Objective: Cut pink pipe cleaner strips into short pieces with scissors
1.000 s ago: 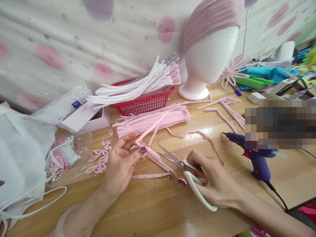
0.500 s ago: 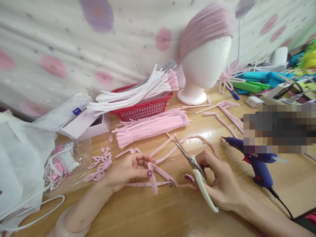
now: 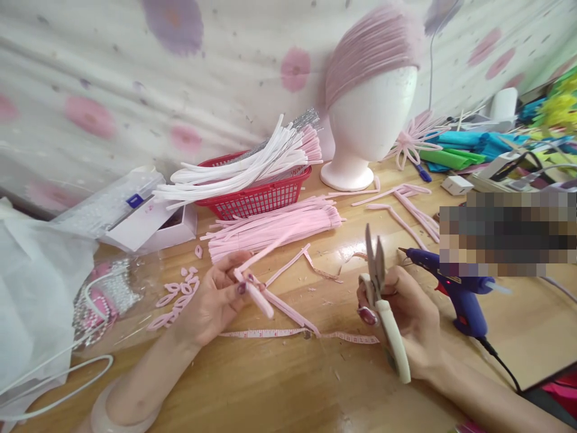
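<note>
Between the thumb and fingers of my left hand [image 3: 211, 300] is a bent pink pipe cleaner [image 3: 265, 248], one end folded into a narrow loop and the other slanting up to the right. My right hand [image 3: 406, 319] holds scissors [image 3: 391, 337] with cream handles, blades pointing up and slightly apart, touching no pipe cleaner. On the table under my left hand lie cut pink pipe cleaners [image 3: 293, 311] and a measuring tape [image 3: 261, 333]. Small pink loops [image 3: 180, 291] lie in a pile left of that hand.
A bundle of pink pipe cleaners [image 3: 274, 231] lies before a red basket [image 3: 256, 201] of white and pink ones. A white foam head [image 3: 369, 120] stands behind. A blue glue gun [image 3: 469, 300] lies right, beside a blurred patch.
My left hand has drawn slightly left, and its pipe cleaner now slants up. The scissors in my right hand have moved right and turned upright, away from the pipe cleaner.
</note>
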Motion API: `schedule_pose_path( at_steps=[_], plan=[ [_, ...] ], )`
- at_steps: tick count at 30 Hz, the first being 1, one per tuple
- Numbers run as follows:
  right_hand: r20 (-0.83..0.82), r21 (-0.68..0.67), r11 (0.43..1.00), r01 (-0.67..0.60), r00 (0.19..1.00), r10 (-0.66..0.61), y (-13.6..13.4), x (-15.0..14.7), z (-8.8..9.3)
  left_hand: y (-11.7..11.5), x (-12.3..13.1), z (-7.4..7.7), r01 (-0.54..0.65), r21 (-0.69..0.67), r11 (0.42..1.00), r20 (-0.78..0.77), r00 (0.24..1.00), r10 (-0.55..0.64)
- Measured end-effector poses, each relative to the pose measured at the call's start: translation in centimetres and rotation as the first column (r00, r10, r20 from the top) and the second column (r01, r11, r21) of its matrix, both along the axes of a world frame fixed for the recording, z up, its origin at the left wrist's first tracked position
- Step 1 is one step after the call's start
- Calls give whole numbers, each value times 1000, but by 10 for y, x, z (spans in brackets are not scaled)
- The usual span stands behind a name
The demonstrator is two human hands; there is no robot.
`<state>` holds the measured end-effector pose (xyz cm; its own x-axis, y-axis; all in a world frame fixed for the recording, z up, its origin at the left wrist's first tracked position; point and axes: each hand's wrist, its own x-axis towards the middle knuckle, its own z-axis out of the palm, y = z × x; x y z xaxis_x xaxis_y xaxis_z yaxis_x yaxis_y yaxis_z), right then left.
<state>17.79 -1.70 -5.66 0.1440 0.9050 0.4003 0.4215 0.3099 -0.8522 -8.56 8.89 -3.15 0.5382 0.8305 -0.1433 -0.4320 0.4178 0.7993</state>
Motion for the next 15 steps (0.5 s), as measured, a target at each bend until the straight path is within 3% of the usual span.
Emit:
schedule_pose_path(
  at_steps=[3, 7, 10, 15],
  plan=[
    [80, -111, 987, -119, 988, 129, 4, -5, 12, -5, 9, 2, -211, 21, 977, -59, 976, 212],
    [126, -330, 916, -228, 951, 282, 7, -8, 25, -14, 13, 9, -324, 124, 938, -113, 934, 337],
    [197, -296, 927, -232, 934, 297, 6, -7, 27, -22, 14, 17, -349, 175, 920, -122, 920, 372],
    [295, -188, 936, -298, 892, 343, 2, -7, 22, -30, 15, 22, -271, 185, 945, -111, 949, 294]
  ],
)
